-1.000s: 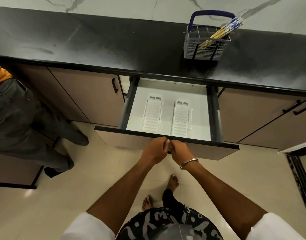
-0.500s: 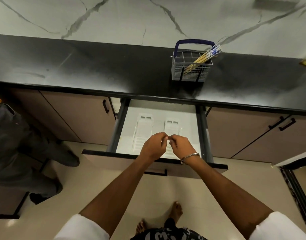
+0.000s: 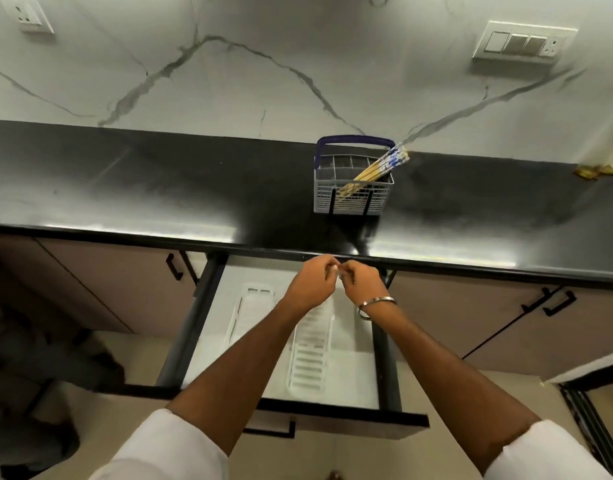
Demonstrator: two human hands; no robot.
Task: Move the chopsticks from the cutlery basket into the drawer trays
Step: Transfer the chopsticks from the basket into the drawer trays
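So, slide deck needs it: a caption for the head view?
Both hands, left hand and right hand, over the open drawer; chopsticks in the cutlery basket.

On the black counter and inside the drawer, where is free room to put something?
The counter is bare left of the cutlery basket. In the drawer, two white trays fill the middle; narrow strips remain at the sides, and both hands crowd its back.

1. The person wears a top with short white sleeves (image 3: 166,448).
2. Both arms are bare below the sleeves.
3. A thin shiny silver bangle (image 3: 374,304) circles the right wrist.
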